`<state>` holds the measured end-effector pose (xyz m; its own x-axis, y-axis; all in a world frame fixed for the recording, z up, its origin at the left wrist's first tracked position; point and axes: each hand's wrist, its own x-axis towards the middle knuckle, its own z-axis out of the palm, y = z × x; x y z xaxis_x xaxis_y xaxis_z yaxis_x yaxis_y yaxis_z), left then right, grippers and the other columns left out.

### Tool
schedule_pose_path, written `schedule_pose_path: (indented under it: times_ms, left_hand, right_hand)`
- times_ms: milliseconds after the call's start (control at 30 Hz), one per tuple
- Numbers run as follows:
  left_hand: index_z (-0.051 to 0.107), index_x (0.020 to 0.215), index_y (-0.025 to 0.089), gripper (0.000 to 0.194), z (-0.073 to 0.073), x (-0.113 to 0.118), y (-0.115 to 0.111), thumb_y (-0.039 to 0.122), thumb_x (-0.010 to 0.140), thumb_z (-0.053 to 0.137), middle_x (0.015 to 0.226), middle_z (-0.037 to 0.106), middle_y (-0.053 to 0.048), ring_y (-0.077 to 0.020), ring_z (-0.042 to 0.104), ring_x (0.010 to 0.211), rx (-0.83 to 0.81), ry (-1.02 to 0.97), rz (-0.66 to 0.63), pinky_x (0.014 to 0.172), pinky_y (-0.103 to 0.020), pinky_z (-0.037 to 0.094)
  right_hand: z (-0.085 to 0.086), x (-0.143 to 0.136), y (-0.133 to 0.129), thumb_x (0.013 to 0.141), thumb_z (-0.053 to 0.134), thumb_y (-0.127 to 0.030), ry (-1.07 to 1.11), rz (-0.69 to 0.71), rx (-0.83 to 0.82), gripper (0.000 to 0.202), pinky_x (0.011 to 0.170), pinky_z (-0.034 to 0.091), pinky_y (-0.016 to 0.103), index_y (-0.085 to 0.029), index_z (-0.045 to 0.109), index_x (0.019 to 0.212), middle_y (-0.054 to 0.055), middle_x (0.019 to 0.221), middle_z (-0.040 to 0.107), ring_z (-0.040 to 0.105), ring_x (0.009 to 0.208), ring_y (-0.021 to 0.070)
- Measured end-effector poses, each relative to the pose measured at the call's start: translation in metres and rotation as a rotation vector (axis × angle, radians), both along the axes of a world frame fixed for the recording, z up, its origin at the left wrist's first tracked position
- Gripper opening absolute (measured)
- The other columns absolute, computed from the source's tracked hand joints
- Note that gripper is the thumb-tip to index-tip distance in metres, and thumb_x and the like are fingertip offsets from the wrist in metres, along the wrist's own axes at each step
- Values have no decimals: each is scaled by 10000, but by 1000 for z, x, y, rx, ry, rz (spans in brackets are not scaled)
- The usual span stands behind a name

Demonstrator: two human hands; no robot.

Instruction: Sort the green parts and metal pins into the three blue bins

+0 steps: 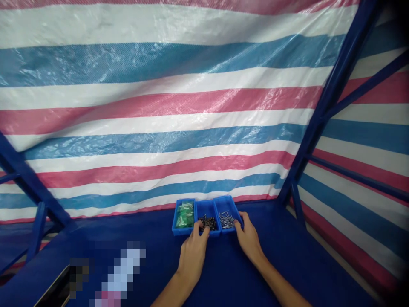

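Three blue bins stand side by side at the back of the blue table. Green and clear small packets (185,214) fill the left bin (181,232). Small dark and brassy pieces (209,222) lie in the middle bin (206,207); my left hand (193,249) reaches over its front edge, fingertips bent at the pieces. Silvery screws or pins (226,219) are in the right bin (225,202). My right hand (248,236) is at that bin's right front corner, thumb over the rim and fingers outside it. Whatever the fingertips hold is too small to tell.
The blue table (153,260) carries a dark phone-like object (56,290) and a blurred-out pale item (123,270) at the lower left. Behind rises a striped plastic sheet (159,136), with blue metal frame posts (315,128) on both sides.
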<state>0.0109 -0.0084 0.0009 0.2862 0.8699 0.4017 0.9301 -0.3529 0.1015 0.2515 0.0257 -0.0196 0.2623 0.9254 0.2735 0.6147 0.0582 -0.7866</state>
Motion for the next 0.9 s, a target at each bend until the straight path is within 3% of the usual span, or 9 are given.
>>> schedule_pose_path:
  times_ms: [100,300,467,900]
  left_hand:
    - [623,1335,320,439,-1,1,-2,21,1025,535,1452,577,-66,-160,779,873,-5,11,6,730,-262,658]
    - [638,1279,318,331,4,3,-4,93,1048,567,1452,593,-76,-201,791,957,-42,-22,-40,829,-325,676]
    - [635,1288,331,365,2,2,-2,77,1033,578,1440,616,-71,-246,766,1128,-51,-105,-160,892,-348,668]
    - [615,1288,325,383,2,0,-4,59,1015,580,1470,573,-49,-241,689,1261,-128,-161,-201,1071,-403,597]
  right_hand:
    - [2,-1,-1,995,491,-465,102,23,74,344,947,545,392,-245,629,1221,74,1183,755,720,1077,292]
    - [-2,1,4,956,577,-551,313,-31,125,392,977,537,428,-225,646,1163,92,1137,738,694,1086,317]
    - [-4,4,6,987,524,-552,371,-55,119,392,954,557,427,-223,644,1163,91,1142,743,706,1061,307]
    - [-5,6,5,911,585,-637,507,-150,132,526,987,527,429,-231,605,1244,93,1231,702,668,1141,326]
